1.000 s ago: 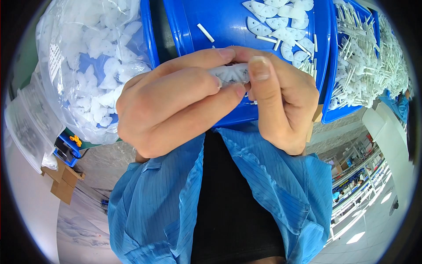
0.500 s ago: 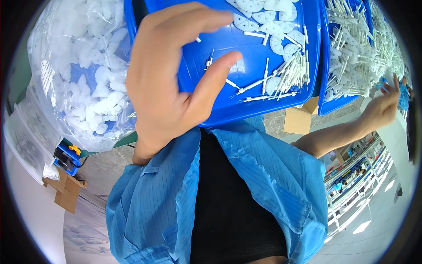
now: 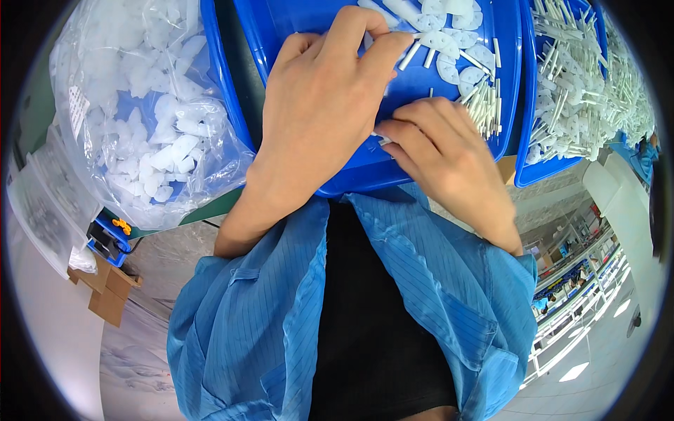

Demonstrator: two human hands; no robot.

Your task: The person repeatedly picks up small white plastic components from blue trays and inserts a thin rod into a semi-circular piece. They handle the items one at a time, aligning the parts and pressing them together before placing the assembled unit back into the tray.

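My left hand [image 3: 319,116] reaches over the blue tray [image 3: 337,184], its thumb and index finger pinched together. Their tips meet at the edge of the flat white plastic pieces [image 3: 440,43]; whatever is between them is too hidden to name. Lower and to the right, my right hand [image 3: 449,158] has closed fingers with the end of a small white rod [image 3: 384,140] at their tips. Past its knuckles lies a heap of thin white rods [image 3: 484,111], partly covered by the hand.
At left a clear plastic bag [image 3: 158,151] full of white plastic pieces sits in another blue tray [image 3: 228,77]. More rods and white pieces pile up in a blue tray [image 3: 523,172] at right. An orange-and-blue object [image 3: 116,231] lies low at left, above a cardboard box [image 3: 109,298].
My right hand has come in from the far right to the middle tray and pinched a rod. My left hand has moved up and right, its spread thumb and index finger closing together.
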